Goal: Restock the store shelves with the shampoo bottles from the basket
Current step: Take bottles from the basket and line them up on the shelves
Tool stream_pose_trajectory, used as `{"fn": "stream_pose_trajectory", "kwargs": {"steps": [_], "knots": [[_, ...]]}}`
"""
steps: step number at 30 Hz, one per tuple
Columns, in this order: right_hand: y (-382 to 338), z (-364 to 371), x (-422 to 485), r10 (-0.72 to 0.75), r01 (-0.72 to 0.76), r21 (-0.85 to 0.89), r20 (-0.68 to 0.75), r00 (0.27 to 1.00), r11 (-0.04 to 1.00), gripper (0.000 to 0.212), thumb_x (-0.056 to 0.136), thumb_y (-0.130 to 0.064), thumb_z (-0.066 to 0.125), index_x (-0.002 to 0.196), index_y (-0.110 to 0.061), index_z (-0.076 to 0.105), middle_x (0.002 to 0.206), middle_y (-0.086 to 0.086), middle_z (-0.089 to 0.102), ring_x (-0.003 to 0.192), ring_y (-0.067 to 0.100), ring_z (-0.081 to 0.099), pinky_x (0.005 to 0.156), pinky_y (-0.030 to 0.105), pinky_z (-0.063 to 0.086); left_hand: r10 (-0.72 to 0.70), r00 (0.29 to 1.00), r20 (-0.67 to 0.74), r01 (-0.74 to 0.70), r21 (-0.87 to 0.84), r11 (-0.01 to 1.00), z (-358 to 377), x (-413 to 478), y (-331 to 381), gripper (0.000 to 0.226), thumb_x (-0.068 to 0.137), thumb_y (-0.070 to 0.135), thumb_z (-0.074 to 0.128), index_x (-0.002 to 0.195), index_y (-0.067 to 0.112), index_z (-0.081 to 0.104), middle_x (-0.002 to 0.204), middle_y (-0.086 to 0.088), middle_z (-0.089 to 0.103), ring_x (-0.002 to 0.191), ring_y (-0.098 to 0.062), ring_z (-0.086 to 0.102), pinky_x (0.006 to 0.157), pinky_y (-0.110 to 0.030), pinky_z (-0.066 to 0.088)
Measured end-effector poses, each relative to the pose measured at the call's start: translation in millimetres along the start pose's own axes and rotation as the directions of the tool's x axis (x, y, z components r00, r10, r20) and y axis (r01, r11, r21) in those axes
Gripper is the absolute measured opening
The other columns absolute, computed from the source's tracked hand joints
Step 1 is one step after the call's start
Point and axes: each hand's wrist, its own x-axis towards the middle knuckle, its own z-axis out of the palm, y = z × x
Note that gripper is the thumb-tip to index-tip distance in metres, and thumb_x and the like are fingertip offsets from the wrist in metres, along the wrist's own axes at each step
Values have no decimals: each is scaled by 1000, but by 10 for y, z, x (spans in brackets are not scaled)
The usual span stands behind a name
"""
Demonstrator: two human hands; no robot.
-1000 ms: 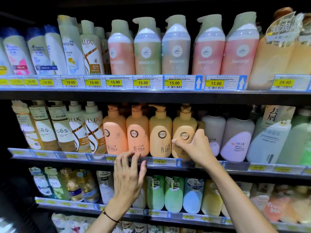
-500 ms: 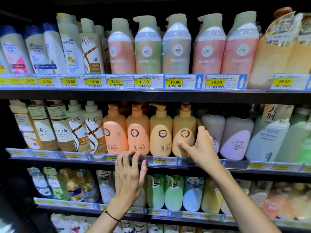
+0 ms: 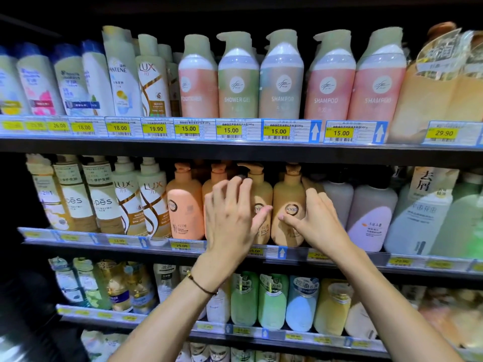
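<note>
A row of KYIO pump bottles stands on the middle shelf (image 3: 117, 245): a peach bottle (image 3: 183, 205), a second one mostly hidden by my left hand, then two tan ones. My right hand (image 3: 317, 220) grips the rightmost tan KYIO bottle (image 3: 290, 194), thumb on its label and fingers round its right side. My left hand (image 3: 230, 212) is raised in front of the second and third bottles, fingers spread, thumb touching the third bottle (image 3: 261, 189). The basket is out of view.
Lux bottles (image 3: 151, 199) stand left of the KYIO row and grey-lilac bottles (image 3: 371, 212) right of it. Tall pump bottles (image 3: 282, 82) fill the shelf above. Green and blue bottles (image 3: 245, 299) line the shelf below my forearms.
My left hand has lifted from the shelf's price rail up onto the KYIO bottles. My right hand stays on the rightmost tan bottle, slightly shifted.
</note>
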Motion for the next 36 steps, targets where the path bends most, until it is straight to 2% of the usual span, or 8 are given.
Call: {"fn": "stream_pose_trajectory", "kwargs": {"steps": [5,13,18,21,25,27,30,36], "knots": [[11,-26,-6,13,-13,3,-21,1000,1000,55,79,-44,84,87,-14,39,89,6,41,105,39,51,80,43,38,57,997,57,-65,156,986,17,138,66,54,81,61,70,104,14,57,101,-7,56,99,-31,47,77,-41,33],[36,-27,4,27,-27,27,-27,999,999,57,77,-42,86,75,-20,33,78,0,38,96,35,50,71,40,34,5,998,65,-8,47,999,34,33,21,41,89,48,67,111,14,64,102,-7,60,98,-33,52,75,-42,38],[27,24,-37,28,-28,21,-15,999,999,51,80,-34,84,84,-17,36,84,3,38,99,40,52,74,41,34,-4,999,54,1,52,999,76,13,14,44,86,49,67,113,15,64,103,-5,61,100,-33,52,76,-42,39],[-10,62,-156,-100,92,-60,-159,982,994,47,79,-27,83,99,-16,42,97,3,39,106,38,48,78,43,43,-3,999,53,1,24,1000,76,-34,-8,50,88,51,64,123,15,59,114,-5,59,107,-33,52,83,-43,44],[-123,105,-301,-255,223,-135,-329,909,966,69,74,-15,82,134,-3,50,130,16,49,121,37,44,91,51,52,-42,998,38,42,3,999,-12,-124,-96,47,95,49,59,127,16,61,128,-5,59,113,-31,52,90,-42,44],[-231,127,-357,-301,281,-108,-342,890,954,66,76,-12,81,136,-1,55,134,19,52,124,39,46,99,52,49,-42,998,41,43,-18,999,-97,-160,-179,44,97,47,59,126,15,62,131,-4,58,114,-32,54,90,-42,45],[-472,157,-428,-358,362,-54,-351,865,930,55,80,-12,80,131,-3,61,132,14,56,121,38,52,98,52,50,-9,999,33,11,-43,999,-269,-180,-374,39,97,42,62,123,13,63,130,-4,59,112,-30,55,94,-42,44],[-1212,153,-364,-444,491,32,-378,812,871,45,83,-21,67,127,-9,64,122,4,60,112,27,56,96,30,41,17,999,-50,-22,-102,995,-639,-45,-960,28,97,35,61,112,11,67,117,-3,64,105,-29,59,87,-43,47]]}}
